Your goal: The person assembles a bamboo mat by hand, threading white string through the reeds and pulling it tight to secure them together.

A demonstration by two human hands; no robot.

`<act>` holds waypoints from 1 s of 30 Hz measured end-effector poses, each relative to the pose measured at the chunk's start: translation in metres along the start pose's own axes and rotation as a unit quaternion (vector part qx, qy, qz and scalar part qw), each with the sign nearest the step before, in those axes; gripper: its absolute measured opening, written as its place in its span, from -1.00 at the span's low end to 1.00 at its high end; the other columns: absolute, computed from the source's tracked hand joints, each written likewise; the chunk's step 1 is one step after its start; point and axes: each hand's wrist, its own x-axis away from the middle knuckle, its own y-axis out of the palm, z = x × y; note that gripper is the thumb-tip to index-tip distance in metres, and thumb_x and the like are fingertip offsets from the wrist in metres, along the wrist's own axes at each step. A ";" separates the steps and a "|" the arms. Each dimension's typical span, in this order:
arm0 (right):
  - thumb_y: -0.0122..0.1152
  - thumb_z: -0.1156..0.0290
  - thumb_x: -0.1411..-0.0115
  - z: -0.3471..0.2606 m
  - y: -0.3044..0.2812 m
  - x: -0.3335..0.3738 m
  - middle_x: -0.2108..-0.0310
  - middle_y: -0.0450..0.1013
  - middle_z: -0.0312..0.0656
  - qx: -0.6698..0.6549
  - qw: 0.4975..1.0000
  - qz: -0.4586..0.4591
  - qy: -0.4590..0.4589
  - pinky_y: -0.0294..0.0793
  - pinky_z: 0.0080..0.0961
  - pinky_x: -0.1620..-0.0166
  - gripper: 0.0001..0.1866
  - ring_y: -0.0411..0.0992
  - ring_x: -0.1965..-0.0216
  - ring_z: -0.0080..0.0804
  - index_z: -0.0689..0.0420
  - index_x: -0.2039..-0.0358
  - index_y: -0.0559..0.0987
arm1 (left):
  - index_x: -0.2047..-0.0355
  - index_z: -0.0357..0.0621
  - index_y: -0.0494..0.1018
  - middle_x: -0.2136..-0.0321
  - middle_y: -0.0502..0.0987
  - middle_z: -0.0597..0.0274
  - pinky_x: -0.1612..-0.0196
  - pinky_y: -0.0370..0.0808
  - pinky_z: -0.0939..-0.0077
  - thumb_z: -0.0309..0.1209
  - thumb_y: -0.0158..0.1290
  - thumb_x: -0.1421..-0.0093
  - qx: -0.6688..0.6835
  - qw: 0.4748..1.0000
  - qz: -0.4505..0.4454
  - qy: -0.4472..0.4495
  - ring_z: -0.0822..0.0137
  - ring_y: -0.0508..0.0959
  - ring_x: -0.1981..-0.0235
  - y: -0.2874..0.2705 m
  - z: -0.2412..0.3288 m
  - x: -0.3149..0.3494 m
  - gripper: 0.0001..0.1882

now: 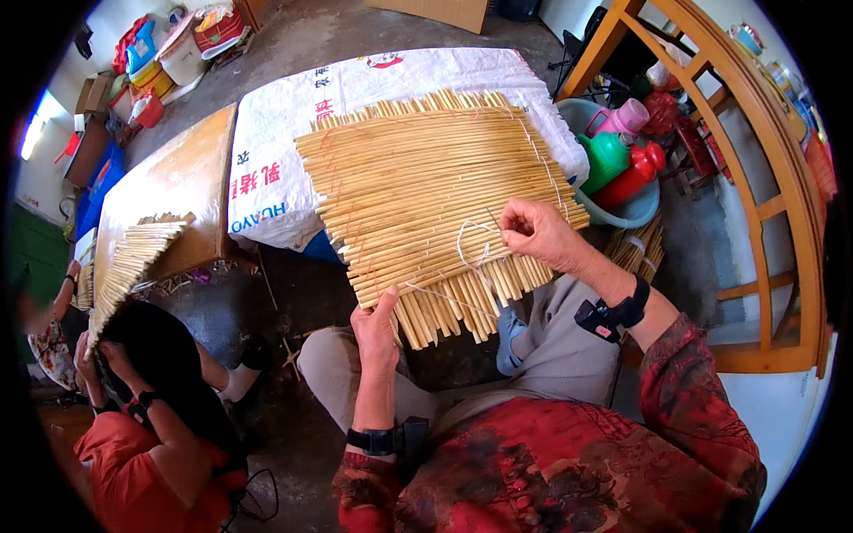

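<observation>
The mat [435,178] lay across the sack-covered desk [267,98], overhanging its near edge. The left hand [377,332] was closed on the mat's near left corner, thumb on top. The right hand [538,234], pinched tight above the mat's near right part, held a needle [494,218]. White thread [460,242] looped beside it. A basin [576,114] stood by the desk's right edge.
</observation>
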 end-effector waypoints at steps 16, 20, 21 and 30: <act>0.13 0.47 -0.06 -0.068 0.036 0.073 0.51 0.37 -0.32 -0.081 0.988 0.018 -0.133 0.35 -0.63 0.37 -0.91 0.31 0.45 -0.68 0.21 0.44 0.45 | 0.20 -0.38 0.43 0.33 0.53 0.24 0.22 0.41 0.62 -0.54 0.07 -0.07 -0.303 0.936 -0.065 0.164 0.54 0.47 0.34 0.058 0.124 0.091 -0.74; 0.09 0.49 -0.05 -0.069 0.056 0.096 0.45 0.42 -0.12 0.018 0.968 0.037 -0.248 0.40 -0.46 0.34 -0.87 0.42 0.42 -0.30 0.24 0.37 0.47 | 0.20 -0.39 0.43 0.29 0.52 0.21 0.17 0.39 0.58 -0.55 0.08 -0.06 -0.328 0.925 -0.073 0.179 0.48 0.47 0.30 0.068 0.117 0.109 -0.73; 0.07 0.48 -0.05 -0.058 0.065 0.094 0.43 0.41 -0.04 0.000 0.958 0.048 -0.284 0.40 -0.38 0.30 -0.83 0.41 0.36 -0.12 0.24 0.32 0.48 | 0.19 -0.39 0.42 0.29 0.52 0.20 0.16 0.38 0.59 -0.56 0.07 -0.07 -0.345 0.920 -0.065 0.177 0.48 0.47 0.28 0.069 0.116 0.114 -0.72; 0.09 0.46 -0.08 -0.040 0.073 0.116 0.43 0.37 -0.10 -0.069 0.953 -0.012 -0.293 0.37 -0.41 0.31 -0.85 0.38 0.36 -0.19 0.20 0.32 0.49 | 0.18 -0.38 0.42 0.31 0.53 0.24 0.18 0.39 0.63 -0.56 0.07 -0.08 -0.410 0.892 0.012 0.189 0.55 0.44 0.31 0.059 0.111 0.180 -0.73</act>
